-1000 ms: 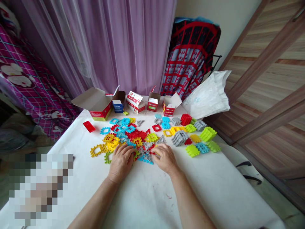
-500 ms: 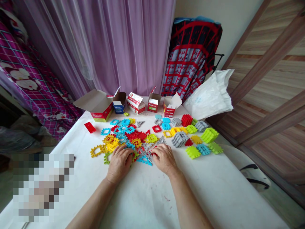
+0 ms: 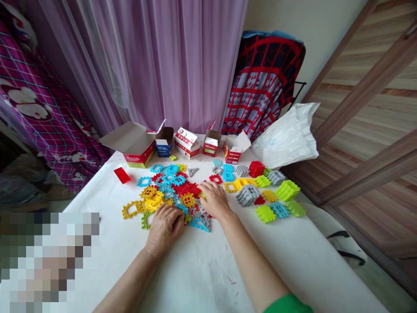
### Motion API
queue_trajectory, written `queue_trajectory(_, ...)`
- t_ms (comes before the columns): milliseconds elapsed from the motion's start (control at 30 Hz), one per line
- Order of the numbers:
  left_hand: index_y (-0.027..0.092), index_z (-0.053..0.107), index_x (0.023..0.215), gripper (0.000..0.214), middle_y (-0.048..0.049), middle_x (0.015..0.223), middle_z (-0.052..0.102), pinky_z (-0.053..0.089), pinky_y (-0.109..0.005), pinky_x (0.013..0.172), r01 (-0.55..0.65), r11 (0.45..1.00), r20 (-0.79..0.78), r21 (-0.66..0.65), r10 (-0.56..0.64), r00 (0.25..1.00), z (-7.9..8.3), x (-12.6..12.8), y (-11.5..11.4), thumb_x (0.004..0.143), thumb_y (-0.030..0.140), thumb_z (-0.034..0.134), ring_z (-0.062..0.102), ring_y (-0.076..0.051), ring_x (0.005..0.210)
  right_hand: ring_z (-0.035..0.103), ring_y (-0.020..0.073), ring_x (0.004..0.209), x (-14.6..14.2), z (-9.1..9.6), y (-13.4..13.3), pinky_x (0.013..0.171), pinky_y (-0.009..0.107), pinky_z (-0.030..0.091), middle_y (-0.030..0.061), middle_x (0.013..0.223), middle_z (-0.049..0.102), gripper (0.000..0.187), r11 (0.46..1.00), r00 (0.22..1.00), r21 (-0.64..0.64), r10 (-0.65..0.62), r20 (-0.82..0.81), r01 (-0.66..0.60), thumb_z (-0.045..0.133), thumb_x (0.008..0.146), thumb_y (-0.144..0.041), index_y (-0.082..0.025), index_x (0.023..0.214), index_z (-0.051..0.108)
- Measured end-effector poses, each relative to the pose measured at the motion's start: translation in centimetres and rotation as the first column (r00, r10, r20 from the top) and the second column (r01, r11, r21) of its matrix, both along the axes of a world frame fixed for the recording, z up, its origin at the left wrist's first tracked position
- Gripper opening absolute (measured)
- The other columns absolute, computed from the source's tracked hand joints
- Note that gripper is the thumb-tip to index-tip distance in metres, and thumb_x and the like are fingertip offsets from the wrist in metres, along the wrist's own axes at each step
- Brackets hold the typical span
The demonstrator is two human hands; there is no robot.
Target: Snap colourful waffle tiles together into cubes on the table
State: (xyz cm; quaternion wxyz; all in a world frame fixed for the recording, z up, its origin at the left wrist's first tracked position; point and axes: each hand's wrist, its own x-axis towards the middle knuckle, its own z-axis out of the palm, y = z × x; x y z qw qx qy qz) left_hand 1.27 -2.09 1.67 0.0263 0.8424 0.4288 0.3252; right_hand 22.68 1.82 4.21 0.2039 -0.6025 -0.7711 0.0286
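Note:
A heap of toothed plastic building tiles in several colours, some framed and some solid, lies mid-table. At its near edge, my left hand [image 3: 165, 226] rests with curled fingers; what they hold, if anything, is hidden. Yellow tiles [image 3: 152, 201] lie just beyond it and a green framed tile [image 3: 147, 220] beside it. My right hand [image 3: 215, 200] reaches over the heap's right side, its fingers closed around a lime green tile [image 3: 202, 195] that is mostly covered. Red tiles [image 3: 185, 188] are left of those fingers. Grey and blue triangular pieces [image 3: 201, 221] lie between my hands.
Sorted stacks of tiles stand on the right, among them grey [image 3: 247, 195], red [image 3: 256, 168] and lime [image 3: 287, 190]. Open small boxes [image 3: 233, 153] line the back edge beside a white bag [image 3: 288, 137]. A red flat piece [image 3: 122, 175] lies at left.
My right hand has moved forward and slightly left, from the grey pieces at the near edge onto the lime green tile. My left hand has stayed nearly in place.

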Motion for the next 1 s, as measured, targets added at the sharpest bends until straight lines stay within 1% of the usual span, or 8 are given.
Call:
queue_trajectory(133,0.023,0.064,0.087,0.014,-0.0017,0.084,0.073,0.045,-0.046,0.098,-0.001,1.000,0.001,0.011,0.001,1.000,-0.2,-0.1,0.1,0.093,0.025,0.051,0.068,-0.020,0.084,0.040,0.0289,0.135,-0.9,0.6,2.8,0.108,0.050,0.034,0.0051,0.143,0.056,0.060,0.983,0.989,-0.156,0.111,0.094,-0.095,0.058,0.076,-0.013,-0.028,0.134,0.060)
queue_trajectory(333,0.024,0.065,0.088,0.018,-0.0030,0.084,0.074,0.048,-0.043,0.092,0.016,1.000,0.036,0.005,-0.016,0.999,-0.2,-0.2,0.4,0.094,0.028,0.050,0.068,-0.021,0.085,0.050,0.0281,0.124,-0.9,0.6,4.0,0.105,0.050,0.036,0.0035,0.132,0.065,0.035,0.975,0.974,-0.182,0.158,0.159,-0.129,0.065,0.080,-0.020,-0.027,0.114,0.071)
queue_trajectory(467,0.024,0.065,0.086,0.019,-0.0028,0.084,0.073,0.048,-0.044,0.093,0.026,1.000,0.043,0.004,-0.026,0.999,-0.4,-0.3,0.6,0.094,0.031,0.049,0.067,-0.022,0.084,0.052,0.0253,0.119,-0.5,0.4,3.7,0.103,0.045,0.037,0.0026,0.128,0.066,0.021,0.983,0.971,-0.121,0.157,0.182,-0.136,0.067,0.086,-0.024,-0.026,0.106,0.072)
queue_trajectory(567,0.025,0.065,0.086,0.018,-0.0021,0.086,0.074,0.048,-0.044,0.093,0.041,0.999,0.047,0.011,-0.041,0.998,-0.6,-0.4,0.8,0.094,0.031,0.050,0.067,-0.022,0.085,0.056,0.0222,0.111,-0.4,-0.2,3.6,0.102,0.041,0.036,0.0026,0.114,0.072,0.010,0.985,0.961,-0.076,0.167,0.221,-0.153,0.066,0.090,-0.026,-0.024,0.096,0.073)
queue_trajectory(733,0.026,0.066,0.089,0.017,-0.0019,0.087,0.074,0.049,-0.042,0.091,0.058,0.997,0.054,0.042,-0.060,0.997,-0.9,-0.6,1.1,0.094,0.032,0.051,0.068,-0.022,0.087,0.059,0.0203,0.099,-0.2,-0.8,2.6,0.094,0.036,0.039,0.0042,0.099,0.072,0.016,0.988,0.954,0.021,0.142,0.266,-0.153,0.056,0.097,-0.023,-0.021,0.092,0.070)
queue_trajectory(800,0.025,0.066,0.089,0.017,-0.0020,0.088,0.075,0.050,-0.041,0.091,0.057,0.998,0.052,0.041,-0.059,0.997,-0.8,-0.6,1.1,0.094,0.033,0.051,0.068,-0.022,0.087,0.058,0.0208,0.100,0.0,-0.8,1.8,0.091,0.035,0.040,0.0047,0.100,0.072,0.014,0.986,0.966,0.078,0.126,0.225,-0.147,0.056,0.097,-0.025,-0.021,0.094,0.070)
queue_trajectory(900,0.025,0.066,0.088,0.018,-0.0020,0.087,0.075,0.050,-0.041,0.091,0.043,0.999,0.044,0.032,-0.045,0.998,-0.5,-0.5,0.9,0.094,0.033,0.051,0.069,-0.021,0.085,0.058,0.0212,0.101,0.7,-1.0,0.6,0.090,0.035,0.040,0.0048,0.103,0.071,0.012,0.985,0.992,0.160,0.042,0.115,-0.061,0.057,0.097,-0.025,-0.022,0.095,0.069)
queue_trajectory(1000,0.025,0.067,0.088,0.019,-0.0029,0.087,0.075,0.050,-0.042,0.093,0.029,0.999,0.032,0.019,-0.030,0.999,-0.3,-0.3,0.8,0.094,0.033,0.050,0.069,-0.021,0.087,0.059,0.0215,0.101,1.5,-1.7,-0.2,0.091,0.035,0.040,0.0050,0.101,0.071,0.011,0.984,0.999,0.177,-0.026,0.026,0.021,0.057,0.095,-0.021,-0.023,0.093,0.068)
